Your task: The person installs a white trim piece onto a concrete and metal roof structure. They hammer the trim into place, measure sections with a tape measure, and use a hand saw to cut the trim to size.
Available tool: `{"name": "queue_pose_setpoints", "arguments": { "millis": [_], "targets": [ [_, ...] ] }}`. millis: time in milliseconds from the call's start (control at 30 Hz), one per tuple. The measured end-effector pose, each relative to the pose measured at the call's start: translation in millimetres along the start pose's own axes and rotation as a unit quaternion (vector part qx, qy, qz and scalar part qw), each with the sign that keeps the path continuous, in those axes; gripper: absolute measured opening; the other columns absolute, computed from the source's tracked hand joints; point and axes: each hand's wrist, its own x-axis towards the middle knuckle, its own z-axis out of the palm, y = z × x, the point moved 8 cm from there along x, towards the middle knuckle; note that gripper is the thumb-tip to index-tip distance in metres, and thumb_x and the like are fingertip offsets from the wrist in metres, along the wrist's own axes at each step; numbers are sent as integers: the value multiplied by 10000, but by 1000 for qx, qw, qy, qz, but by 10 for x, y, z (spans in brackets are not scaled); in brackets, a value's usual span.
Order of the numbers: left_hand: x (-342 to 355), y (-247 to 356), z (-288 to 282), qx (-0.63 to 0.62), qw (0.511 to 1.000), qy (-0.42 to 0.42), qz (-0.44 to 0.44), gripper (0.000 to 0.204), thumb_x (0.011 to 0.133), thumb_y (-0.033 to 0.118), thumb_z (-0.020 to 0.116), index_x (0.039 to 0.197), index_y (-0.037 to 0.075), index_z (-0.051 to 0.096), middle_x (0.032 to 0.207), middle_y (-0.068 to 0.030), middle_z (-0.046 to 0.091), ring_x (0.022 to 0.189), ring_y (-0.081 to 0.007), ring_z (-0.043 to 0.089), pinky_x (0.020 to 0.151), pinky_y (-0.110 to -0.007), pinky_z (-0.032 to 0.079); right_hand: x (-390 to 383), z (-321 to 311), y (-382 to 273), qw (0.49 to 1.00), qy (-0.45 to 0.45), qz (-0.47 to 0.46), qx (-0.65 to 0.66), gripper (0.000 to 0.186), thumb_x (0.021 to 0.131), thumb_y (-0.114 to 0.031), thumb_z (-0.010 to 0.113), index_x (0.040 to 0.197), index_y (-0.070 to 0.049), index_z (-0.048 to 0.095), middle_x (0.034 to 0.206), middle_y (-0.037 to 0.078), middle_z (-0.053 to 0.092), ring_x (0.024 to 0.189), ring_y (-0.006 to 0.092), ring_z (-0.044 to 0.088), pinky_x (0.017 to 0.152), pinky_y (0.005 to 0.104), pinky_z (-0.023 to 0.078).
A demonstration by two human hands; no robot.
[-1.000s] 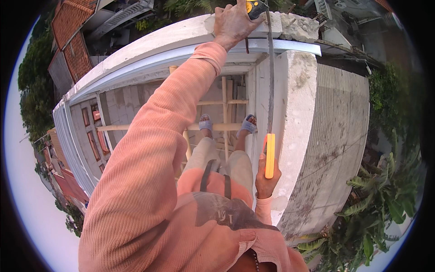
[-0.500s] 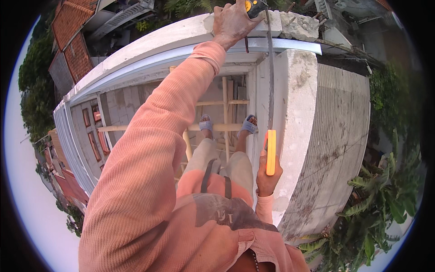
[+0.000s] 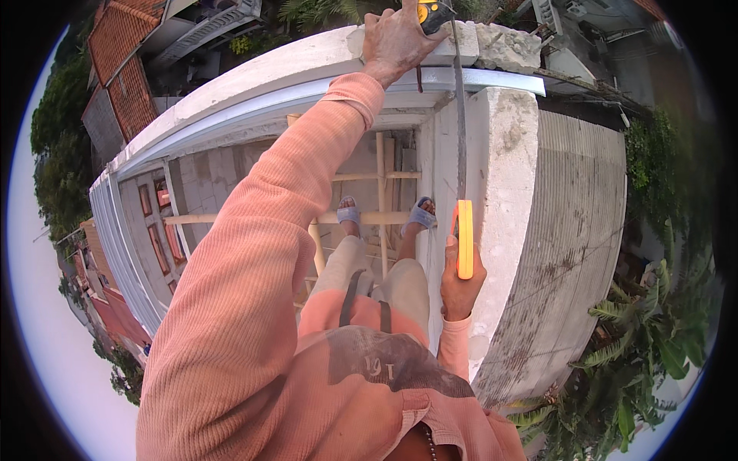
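Observation:
My right hand (image 3: 463,288) is closed around the yellow and orange handle (image 3: 465,240) of a handsaw. Its long dark blade (image 3: 459,115) points away from me, passing over the silvery metal profile (image 3: 492,79) to the far white block wall (image 3: 307,56). At the far end my left hand (image 3: 396,44) rests over that wall, left of the blade, its fingers and thumb around a yellow and black tape measure (image 3: 433,15). A dark strap hangs below that hand. The blade's tip and the fingertips are cut off or hidden at the upper edge.
I stand in sandals on a bamboo pole (image 3: 384,218) of a scaffold, with a drop beneath. Right of the saw runs a white wall top (image 3: 511,146), then a corrugated roof (image 3: 573,230). Broken masonry (image 3: 507,46) lies at the far corner; plants grow at right.
My right hand and the saw have moved a little away from me along the blade's line. My left hand and the tape measure stay almost in place.

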Motion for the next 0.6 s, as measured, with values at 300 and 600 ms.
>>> {"name": "queue_pose_setpoints", "arguments": {
  "millis": [300,600],
  "targets": [
    [-7,47,39,4,1000,9,3,567,873,539,693,1217,116,538,946,-172,724,940,-365,684,911,-514,434,721,283,-270,1000,-10,-14,-4,185,967,-133,684,877,20,629,675,156,598,573,221,568,559,365,456],
    [-25,66,-65,-18,999,24,18,538,855,500,731,1217,140,564,926,-156,724,929,-353,684,883,-496,438,-396,-232,-83,999,-5,17,-32,108,956,-69,679,912,27,657,706,142,641,632,204,665,595,338,503]
  ]
}}
